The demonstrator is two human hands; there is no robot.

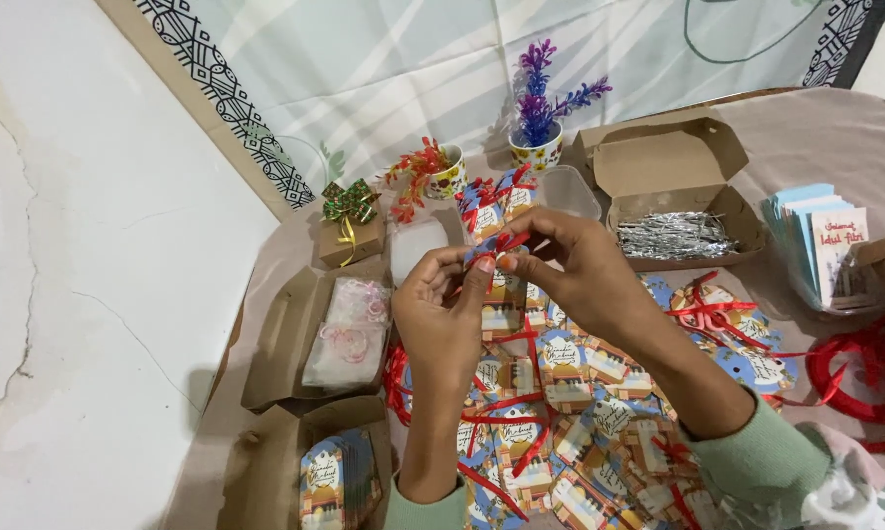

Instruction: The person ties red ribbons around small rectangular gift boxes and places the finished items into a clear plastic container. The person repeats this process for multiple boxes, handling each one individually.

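My left hand (444, 319) and my right hand (578, 265) meet above the table, both pinching one small printed paper tag with a red ribbon (494, 248) threaded through its top. The fingertips of both hands close on the ribbon ends. Under my hands lies a spread of several similar colourful tags with red ribbons (560, 412). A few more ribboned tags (491, 201) stand just behind my hands.
An open cardboard box of silver twist ties (674, 234) sits at the back right. A box with a clear bag (349, 329) and a box of stacked tags (329, 481) are at the left. A red ribbon coil (859, 368), a card stack (825, 240) and a purple flower pot (538, 147) surround them.
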